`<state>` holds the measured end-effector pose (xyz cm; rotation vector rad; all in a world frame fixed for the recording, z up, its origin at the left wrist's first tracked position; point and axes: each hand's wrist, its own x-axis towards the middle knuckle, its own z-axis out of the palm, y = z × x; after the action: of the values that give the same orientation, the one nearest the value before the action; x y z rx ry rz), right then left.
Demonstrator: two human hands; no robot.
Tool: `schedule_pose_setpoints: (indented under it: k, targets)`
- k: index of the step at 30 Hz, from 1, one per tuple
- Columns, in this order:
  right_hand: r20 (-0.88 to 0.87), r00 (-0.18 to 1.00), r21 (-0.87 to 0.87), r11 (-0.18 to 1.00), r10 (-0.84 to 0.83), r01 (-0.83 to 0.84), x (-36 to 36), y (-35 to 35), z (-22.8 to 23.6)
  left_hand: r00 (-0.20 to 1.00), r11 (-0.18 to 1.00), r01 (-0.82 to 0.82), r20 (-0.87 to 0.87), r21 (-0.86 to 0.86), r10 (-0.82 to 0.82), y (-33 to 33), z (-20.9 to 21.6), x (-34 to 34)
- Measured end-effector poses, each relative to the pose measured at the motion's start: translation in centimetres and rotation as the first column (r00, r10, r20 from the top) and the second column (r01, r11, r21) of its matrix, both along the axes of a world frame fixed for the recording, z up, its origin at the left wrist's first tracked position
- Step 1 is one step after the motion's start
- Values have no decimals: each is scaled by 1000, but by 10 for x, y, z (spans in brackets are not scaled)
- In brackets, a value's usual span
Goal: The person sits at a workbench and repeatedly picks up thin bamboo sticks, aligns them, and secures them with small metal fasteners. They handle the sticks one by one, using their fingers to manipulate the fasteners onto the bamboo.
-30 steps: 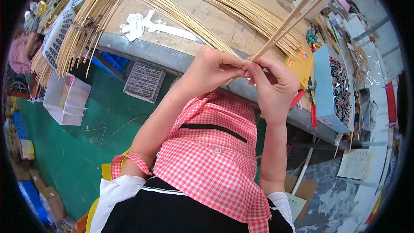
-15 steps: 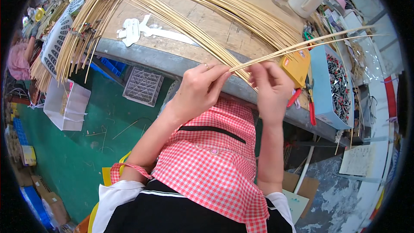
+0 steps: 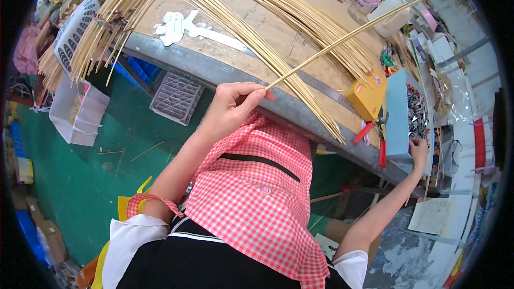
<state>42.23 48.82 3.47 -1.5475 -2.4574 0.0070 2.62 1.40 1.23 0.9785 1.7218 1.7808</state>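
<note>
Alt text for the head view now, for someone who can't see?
A person's left hand pinches one or more slender tan sticks; the right hand is at a pale blue box of small black and red pieces. More sticks lie on a wooden table.

Change in hand position over one second. The right hand (image 3: 419, 153), formerly close beside the left hand (image 3: 236, 103) at the held sticks (image 3: 356, 33), is now well apart from it, its fingers inside the near end of the light-blue box (image 3: 397, 112). The left hand alone now grips the held sticks, which, splayed in the earlier views, form a single slanting line. The lower ends of the bundle (image 3: 308, 99) on the counter (image 3: 201, 70), previously masked by the hands, are exposed.
</note>
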Motion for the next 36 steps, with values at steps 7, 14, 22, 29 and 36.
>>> schedule_pose_setpoints:
  k: [7,14,22,29,36]
  targets:
    - [-193,972,-193,966,135,-172,-20,-20,11,996,995,20,83,96,-28,1,-9,2]
    - [-239,962,-166,971,132,-174,-16,-30,15,991,996,50,124,69,-58,4,-11,3]
    - [-920,392,2,1000,8,-17,-11,-44,8,996,997,41,82,68,-46,5,-10,6]
    - [-821,521,16,921,235,-390,-150,-233,23,998,995,11,57,103,-17,5,-13,5]
    - [-546,440,-20,514,713,-857,-272,-305,-28,995,992,-54,93,111,44,2,-3,-2]
